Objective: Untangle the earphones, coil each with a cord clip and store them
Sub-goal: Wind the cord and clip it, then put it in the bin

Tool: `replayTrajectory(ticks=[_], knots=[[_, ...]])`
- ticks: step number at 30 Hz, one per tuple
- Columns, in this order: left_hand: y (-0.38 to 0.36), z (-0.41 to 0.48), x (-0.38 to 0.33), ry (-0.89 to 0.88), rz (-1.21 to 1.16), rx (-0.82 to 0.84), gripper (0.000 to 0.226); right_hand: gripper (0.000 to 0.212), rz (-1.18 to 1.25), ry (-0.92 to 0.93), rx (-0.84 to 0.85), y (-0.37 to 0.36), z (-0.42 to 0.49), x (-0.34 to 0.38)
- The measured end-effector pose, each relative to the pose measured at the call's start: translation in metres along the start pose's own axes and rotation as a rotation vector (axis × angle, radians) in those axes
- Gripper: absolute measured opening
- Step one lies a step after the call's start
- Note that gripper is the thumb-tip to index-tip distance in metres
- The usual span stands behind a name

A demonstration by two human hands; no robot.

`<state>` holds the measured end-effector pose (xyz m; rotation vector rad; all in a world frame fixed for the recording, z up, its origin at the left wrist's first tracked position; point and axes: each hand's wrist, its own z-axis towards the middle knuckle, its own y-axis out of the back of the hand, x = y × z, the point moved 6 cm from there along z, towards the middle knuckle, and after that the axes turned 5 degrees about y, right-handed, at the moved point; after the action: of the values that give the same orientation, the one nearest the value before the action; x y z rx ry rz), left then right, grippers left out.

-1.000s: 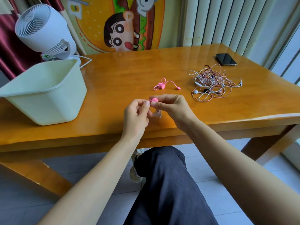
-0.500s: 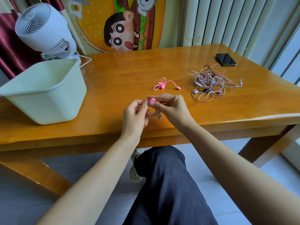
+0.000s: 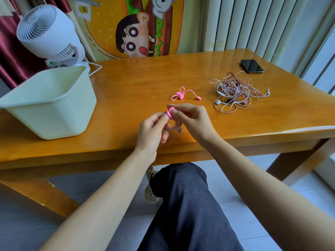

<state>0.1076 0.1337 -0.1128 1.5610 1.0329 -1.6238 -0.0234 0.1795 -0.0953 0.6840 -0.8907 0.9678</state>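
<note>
Over the table's front edge, my left hand [image 3: 154, 131] and my right hand [image 3: 192, 120] meet around a small coil of pale pink earphone cord [image 3: 175, 128]. Both pinch a pink cord clip [image 3: 170, 111] at the top of that coil. A second pink cord clip [image 3: 181, 94] lies loose on the table just beyond my hands. To the right rests a tangled heap of pink, white and dark red earphones [image 3: 237, 93]. A pale green bin [image 3: 49, 100] stands at the left.
A black phone [image 3: 252, 66] lies at the far right of the wooden table [image 3: 136, 78]. A white fan [image 3: 49, 33] with its cable stands behind the bin. My crossed leg in dark trousers [image 3: 184, 205] is under the table edge.
My hands have drawn closer together around the pink clip and the small coil. The coil now hangs more gathered below my fingers. Nothing else on the table has moved.
</note>
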Motion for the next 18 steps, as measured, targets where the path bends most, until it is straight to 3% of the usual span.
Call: replayTrajectory(ticks=[3, 10, 13, 18], knots=[[-0.003, -0.001, -0.001, 0.001, -0.028, -0.028, 0.016, 0.017, -0.057, 0.042, -0.109, 0.003, -0.002, 0.003], [0.001, -0.001, -0.005, -0.003, -0.037, -0.121, 0.013, 0.023, -0.133, 0.053, 0.037, -0.008, -0.004, 0.006], [0.001, -0.001, -0.003, -0.002, -0.021, -0.112, 0.016, 0.019, -0.066, 0.026, -0.017, -0.004, -0.002, 0.003], [0.004, 0.0, -0.013, -0.143, 0.258, -0.053, 0.021, 0.019, -0.012, -0.029, -0.092, -0.001, 0.002, -0.002]])
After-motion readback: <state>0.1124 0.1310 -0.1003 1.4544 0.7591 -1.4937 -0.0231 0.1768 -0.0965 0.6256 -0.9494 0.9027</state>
